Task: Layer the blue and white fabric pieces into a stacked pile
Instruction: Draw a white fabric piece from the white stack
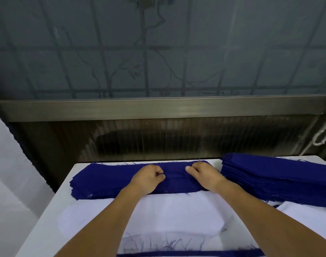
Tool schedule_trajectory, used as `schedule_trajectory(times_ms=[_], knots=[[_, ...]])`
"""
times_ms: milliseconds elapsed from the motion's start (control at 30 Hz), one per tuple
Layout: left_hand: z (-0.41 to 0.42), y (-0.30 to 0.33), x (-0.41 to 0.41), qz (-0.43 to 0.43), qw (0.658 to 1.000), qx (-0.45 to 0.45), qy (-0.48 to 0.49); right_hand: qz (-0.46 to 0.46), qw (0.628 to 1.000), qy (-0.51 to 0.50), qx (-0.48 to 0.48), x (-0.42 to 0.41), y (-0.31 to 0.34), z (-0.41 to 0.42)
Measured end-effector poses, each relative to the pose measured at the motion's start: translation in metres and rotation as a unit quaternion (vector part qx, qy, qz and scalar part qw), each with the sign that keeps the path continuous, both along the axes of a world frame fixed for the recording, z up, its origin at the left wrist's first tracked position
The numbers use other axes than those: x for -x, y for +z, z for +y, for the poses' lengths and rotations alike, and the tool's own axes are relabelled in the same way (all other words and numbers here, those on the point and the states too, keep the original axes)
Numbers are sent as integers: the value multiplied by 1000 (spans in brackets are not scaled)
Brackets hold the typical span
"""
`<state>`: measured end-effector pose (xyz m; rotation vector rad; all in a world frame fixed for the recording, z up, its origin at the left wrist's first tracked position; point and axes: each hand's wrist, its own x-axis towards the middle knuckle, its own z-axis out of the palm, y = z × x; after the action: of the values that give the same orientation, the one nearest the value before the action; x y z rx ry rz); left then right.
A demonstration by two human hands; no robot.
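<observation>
Head view: the left hand (149,176) and right hand (202,173) are both lying curled on the blue piece (106,179), fingertips pinching its cloth (thumbs facing each other). Two blue stacks (280,179) and one white pile (158,216) are sitting on a white table (47,216) under a barred window (158,52).
</observation>
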<state>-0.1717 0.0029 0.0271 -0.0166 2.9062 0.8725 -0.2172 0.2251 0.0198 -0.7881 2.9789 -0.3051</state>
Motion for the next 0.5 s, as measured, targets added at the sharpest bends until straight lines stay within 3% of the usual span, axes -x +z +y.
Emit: schedule_trajectory(times_ms=[300, 500], knots=[[-11, -2, -8, 40, 999, 32, -7, -32, 998, -13, 46, -5, -4, 6], [-88, -1, -37, 78, 985, 121, 93, -30, 997, -40, 55, -9, -5, 5]])
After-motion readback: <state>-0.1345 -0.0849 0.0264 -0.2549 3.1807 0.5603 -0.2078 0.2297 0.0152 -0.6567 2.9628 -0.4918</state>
